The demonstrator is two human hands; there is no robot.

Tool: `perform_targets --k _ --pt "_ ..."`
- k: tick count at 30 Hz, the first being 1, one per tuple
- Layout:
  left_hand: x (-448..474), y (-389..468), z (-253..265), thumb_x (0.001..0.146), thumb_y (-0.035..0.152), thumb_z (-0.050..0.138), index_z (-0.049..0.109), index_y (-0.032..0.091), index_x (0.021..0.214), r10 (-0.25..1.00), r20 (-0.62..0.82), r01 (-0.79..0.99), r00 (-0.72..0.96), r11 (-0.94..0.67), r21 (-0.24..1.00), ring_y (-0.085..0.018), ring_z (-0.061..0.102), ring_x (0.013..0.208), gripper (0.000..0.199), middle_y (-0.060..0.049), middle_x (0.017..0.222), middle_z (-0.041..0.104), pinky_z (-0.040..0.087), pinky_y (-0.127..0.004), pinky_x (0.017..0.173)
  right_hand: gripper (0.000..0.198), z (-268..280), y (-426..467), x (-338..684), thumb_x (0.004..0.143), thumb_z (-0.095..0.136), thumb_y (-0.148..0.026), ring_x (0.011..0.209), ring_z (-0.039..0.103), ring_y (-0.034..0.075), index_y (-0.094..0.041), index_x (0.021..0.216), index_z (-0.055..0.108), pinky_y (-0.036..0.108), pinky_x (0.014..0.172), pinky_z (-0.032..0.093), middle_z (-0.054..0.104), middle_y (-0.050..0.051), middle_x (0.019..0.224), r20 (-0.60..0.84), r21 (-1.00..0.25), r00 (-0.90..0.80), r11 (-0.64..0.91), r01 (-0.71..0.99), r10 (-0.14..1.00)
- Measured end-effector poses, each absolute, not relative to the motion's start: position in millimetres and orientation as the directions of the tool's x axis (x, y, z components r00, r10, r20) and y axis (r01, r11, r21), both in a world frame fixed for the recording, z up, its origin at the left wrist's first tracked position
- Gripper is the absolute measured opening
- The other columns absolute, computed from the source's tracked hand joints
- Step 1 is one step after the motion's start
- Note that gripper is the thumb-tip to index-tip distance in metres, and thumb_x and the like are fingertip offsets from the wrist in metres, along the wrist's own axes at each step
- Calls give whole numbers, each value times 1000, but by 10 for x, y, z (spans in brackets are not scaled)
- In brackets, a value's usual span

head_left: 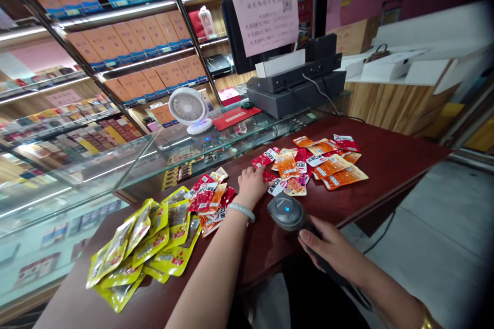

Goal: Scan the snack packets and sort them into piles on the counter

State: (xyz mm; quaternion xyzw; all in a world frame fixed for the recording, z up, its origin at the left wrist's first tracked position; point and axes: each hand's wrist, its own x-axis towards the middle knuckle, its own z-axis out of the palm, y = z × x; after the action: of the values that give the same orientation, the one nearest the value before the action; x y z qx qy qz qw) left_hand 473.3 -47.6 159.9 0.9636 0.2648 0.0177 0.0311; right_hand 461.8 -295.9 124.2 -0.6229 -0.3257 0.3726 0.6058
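Observation:
My right hand (328, 244) is wrapped round the handle of a dark barcode scanner (287, 212), which has a blue light on its head. The scanner is held above the near edge of the table, facing the packets. My left hand (251, 183), with a pale bangle (242, 211) at the wrist, reaches over the table with its fingers stretched out. Its fingertips are beside a small red packet (269, 177) at the edge of a spread of red and orange snack packets (334, 167). Left of this hand lies a smaller heap of red and orange packets (203, 196).
Yellow-edged clear pouches (154, 239) are piled at the table's left. Behind the dark red table (393, 157) stand a glass display counter (154, 164), a white fan (190, 108) and a cash-register unit (297, 87). Shelves of boxes (154, 36) fill the back.

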Motion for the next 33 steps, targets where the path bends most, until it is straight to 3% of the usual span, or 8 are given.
perform_targets --k 3,8,11,14,19,25,29,33 --pt "4831 -396 1709 82 61 61 58 38 132 389 -89 391 917 -921 4 -34 47 128 55 -11 135 56 37 -50 103 39 1240 -2996 4637 93 55 -60 43 44 7 -20 91 53 19 42 36 50 -7 59 -82 -997 538 -69 -45 839" --pt "4787 -305 1854 73 62 69 68 22 106 302 -204 289 931 -953 -91 -35 57 118 52 -15 122 66 41 -48 99 39 1212 -2989 4661 93 54 -60 43 45 8 -21 87 51 19 42 37 50 -7 58 -82 -997 536 -65 -50 841" --pt "4668 -258 1827 77 52 70 66 21 105 334 -225 351 915 -936 36 -29 66 100 42 -12 110 71 47 -36 85 40 1206 -2973 4664 93 54 -60 44 46 8 -21 87 51 19 42 37 52 -6 60 -68 -998 530 -60 -33 845" --pt "4543 -218 1730 83 44 66 63 21 100 402 -118 418 908 -882 218 -22 68 87 28 -7 100 73 45 -28 72 41 1215 -2946 4660 93 53 -61 45 46 8 -20 89 52 19 43 37 52 -6 60 -66 -998 522 -61 -28 851" --pt "4390 -224 1622 87 41 62 60 21 97 534 42 462 845 -767 445 -18 65 79 23 -4 90 71 41 -25 66 42 1237 -2845 4647 93 54 -61 44 45 7 -19 93 53 19 42 37 51 -6 60 -75 -997 489 -64 -38 869" --pt "4261 -258 1699 88 30 60 60 21 98 581 134 466 803 -751 467 -19 64 83 13 -5 91 70 41 -26 69 41 1285 -2707 4607 94 54 -59 43 47 7 -18 99 56 18 41 37 52 -5 61 -31 -999 404 -26 -18 914" --pt "4188 -209 1779 88 40 61 60 22 99 618 103 507 779 -719 475 -19 65 83 21 -4 92 71 42 -26 70 39 1341 -2617 4598 94 56 -58 43 47 7 -18 94 55 18 41 37 51 -6 60 -25 -1000 390 -17 -23 920" --pt "3997 23 1961 90 44 57 60 23 109 694 115 626 711 -698 348 -23 67 91 29 -8 105 72 44 -29 74 41 1438 -2534 4634 91 60 -57 42 47 7 -17 99 57 18 41 37 52 -6 60 -11 -1000 376 -17 12 927"
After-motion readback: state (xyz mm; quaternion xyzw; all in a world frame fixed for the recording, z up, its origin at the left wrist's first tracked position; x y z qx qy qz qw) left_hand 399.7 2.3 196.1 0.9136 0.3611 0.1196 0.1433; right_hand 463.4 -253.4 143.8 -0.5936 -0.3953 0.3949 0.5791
